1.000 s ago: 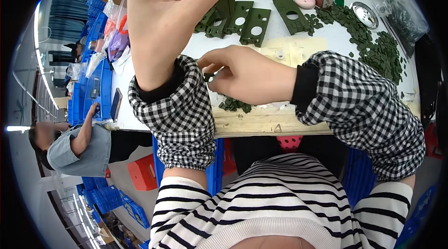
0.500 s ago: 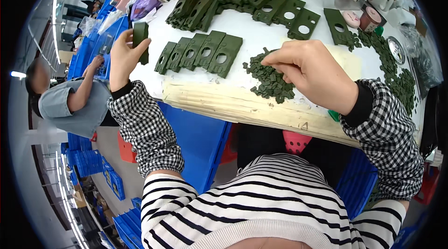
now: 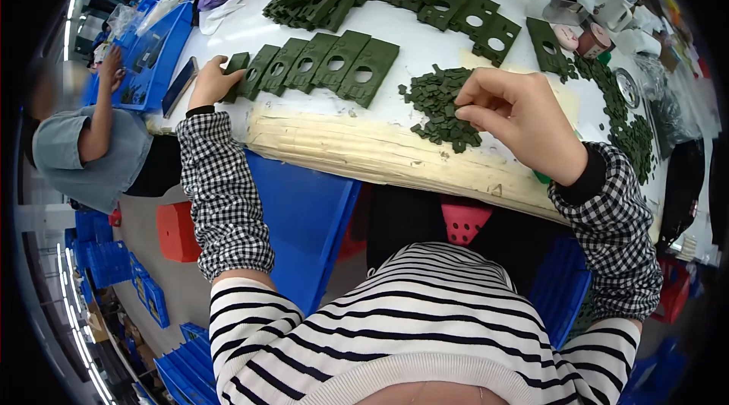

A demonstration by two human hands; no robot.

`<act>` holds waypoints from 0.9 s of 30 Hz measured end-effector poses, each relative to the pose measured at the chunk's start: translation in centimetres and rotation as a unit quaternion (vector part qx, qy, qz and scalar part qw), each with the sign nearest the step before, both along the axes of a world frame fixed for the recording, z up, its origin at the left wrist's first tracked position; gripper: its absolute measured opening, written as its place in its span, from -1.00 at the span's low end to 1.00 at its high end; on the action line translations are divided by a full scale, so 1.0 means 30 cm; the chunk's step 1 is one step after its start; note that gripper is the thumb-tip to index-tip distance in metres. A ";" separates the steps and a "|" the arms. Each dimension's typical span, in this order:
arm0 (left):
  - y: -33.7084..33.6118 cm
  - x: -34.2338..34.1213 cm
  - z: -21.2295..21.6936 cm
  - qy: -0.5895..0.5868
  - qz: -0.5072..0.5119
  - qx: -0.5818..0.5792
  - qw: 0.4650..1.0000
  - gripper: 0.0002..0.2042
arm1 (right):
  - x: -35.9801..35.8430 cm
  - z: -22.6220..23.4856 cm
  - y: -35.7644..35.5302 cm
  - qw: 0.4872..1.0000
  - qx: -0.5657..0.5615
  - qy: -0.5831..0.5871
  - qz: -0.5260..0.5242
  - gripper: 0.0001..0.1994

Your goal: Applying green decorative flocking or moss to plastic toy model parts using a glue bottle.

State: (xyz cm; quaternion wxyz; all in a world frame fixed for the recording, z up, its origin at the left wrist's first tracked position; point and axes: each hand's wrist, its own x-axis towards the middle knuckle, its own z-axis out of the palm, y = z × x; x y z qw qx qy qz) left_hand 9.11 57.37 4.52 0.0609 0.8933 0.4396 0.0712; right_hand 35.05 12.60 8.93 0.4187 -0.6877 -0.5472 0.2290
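At the left end of a row of overlapping dark green plastic plates (image 3: 345,54), each with a round hole, my left hand (image 3: 213,86) grips one more green plate (image 3: 237,69) between thumb and fingers. That plate touches the table beside the row. My right hand (image 3: 524,112) hovers over the right side of a heap of small flat green plastic pieces (image 3: 435,107). Its thumb and forefinger are pinched together; whatever may be between the tips is too small to make out.
More green plates (image 3: 323,1) are stacked at the back. Loose green pieces (image 3: 630,139) spread along the right side, near a pink round tub (image 3: 594,42). A phone (image 3: 180,87) lies by my left hand. Another person (image 3: 87,128) works at the left, by a blue crate (image 3: 156,55).
My left hand has lowered its plate from the air to the table, at the left end of the row. My right hand has shifted slightly right, off the heap's middle.
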 end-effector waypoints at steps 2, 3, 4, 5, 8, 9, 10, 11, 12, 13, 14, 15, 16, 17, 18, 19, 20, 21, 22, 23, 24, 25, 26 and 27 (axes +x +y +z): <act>0.001 0.010 -0.023 -0.018 0.001 -0.024 1.000 -0.41 | 0.013 -0.037 -0.003 1.000 0.011 0.010 -0.008 -0.87; -0.014 0.027 -0.021 -0.023 0.001 -0.033 0.999 -0.42 | 0.025 -0.044 -0.008 1.000 0.003 0.024 -0.015 -0.87; -0.031 0.046 -0.023 -0.028 0.002 -0.042 0.999 -0.43 | 0.037 -0.059 -0.014 0.999 0.006 0.035 -0.025 -0.88; -0.043 0.051 -0.011 -0.032 0.002 -0.024 0.999 -0.42 | 0.041 -0.066 -0.012 0.998 0.012 0.047 -0.031 -0.88; -0.120 0.056 0.007 -0.059 -0.018 0.180 0.982 -0.49 | 0.046 -0.046 -0.021 0.991 0.012 0.132 -0.035 -0.88; -0.213 0.098 0.031 -0.147 -0.042 0.152 0.977 -0.56 | 0.039 -0.051 -0.022 0.983 0.016 0.175 -0.044 -0.88; -0.355 0.156 0.067 -0.250 -0.081 0.040 0.964 -0.63 | 0.036 -0.048 -0.025 0.974 0.020 0.219 -0.054 -0.88; -0.496 0.213 0.084 -0.319 -0.153 -0.048 0.934 -0.70 | 0.037 -0.037 -0.029 0.963 0.008 0.264 -0.047 -0.87; -0.613 0.252 0.081 -0.361 -0.234 -0.155 0.889 -0.73 | 0.034 -0.032 -0.029 0.957 0.013 0.285 -0.046 -0.86; -0.757 0.297 0.097 -0.365 -0.280 -0.234 0.857 -0.73 | 0.030 -0.024 -0.029 0.951 0.016 0.306 -0.049 -0.86; -0.854 0.331 0.082 -0.365 -0.322 -0.287 0.825 -0.73 | 0.026 -0.019 -0.031 0.944 0.019 0.326 -0.050 -0.85; -0.935 0.358 0.076 -0.369 -0.320 -0.328 0.809 -0.74 | 0.025 -0.020 -0.031 0.945 0.022 0.323 -0.047 -0.84; -0.997 0.382 0.072 -0.372 -0.318 -0.367 0.791 -0.76 | 0.026 -0.023 -0.031 0.946 0.026 0.319 -0.044 -0.83; -1.037 0.404 0.061 -0.392 -0.294 -0.417 0.766 -0.78 | 0.029 -0.028 -0.033 0.948 0.030 0.314 -0.041 -0.82; -1.061 0.420 0.049 -0.411 -0.269 -0.465 0.737 -0.80 | 0.029 -0.034 -0.034 0.948 0.032 0.314 -0.047 -0.81; -1.071 0.430 0.040 -0.410 -0.258 -0.490 0.725 -0.85 | 0.027 -0.042 -0.033 0.947 0.034 0.314 -0.053 -0.80; -1.077 0.434 0.032 -0.417 -0.257 -0.493 0.719 -0.85 | 0.028 -0.049 -0.039 0.946 0.035 0.315 -0.062 -0.79; -1.083 0.438 0.025 -0.424 -0.255 -0.495 0.714 -0.86 | 0.034 -0.051 -0.045 0.944 0.028 0.324 -0.060 -0.79; -1.087 0.441 0.020 -0.430 -0.254 -0.498 0.709 -0.86 | 0.040 -0.048 -0.052 0.940 0.020 0.336 -0.056 -0.79; -1.083 0.438 0.020 -0.422 -0.251 -0.525 0.696 -0.87 | 0.040 -0.045 -0.056 0.935 0.013 0.352 -0.050 -0.78; -1.076 0.434 0.021 -0.413 -0.248 -0.550 0.682 -0.87 | 0.040 -0.043 -0.060 0.929 0.006 0.368 -0.045 -0.77; -1.069 0.431 0.021 -0.404 -0.245 -0.576 0.667 -0.87 | 0.043 -0.044 -0.063 0.923 0.001 0.383 -0.040 -0.77; -1.063 0.427 0.022 -0.402 -0.249 -0.585 0.659 -0.87 | 0.044 -0.044 -0.066 0.916 -0.004 0.399 -0.036 -0.76; -1.058 0.423 0.024 -0.400 -0.252 -0.594 0.651 -0.87 | 0.044 -0.044 -0.067 0.909 -0.008 0.415 -0.032 -0.75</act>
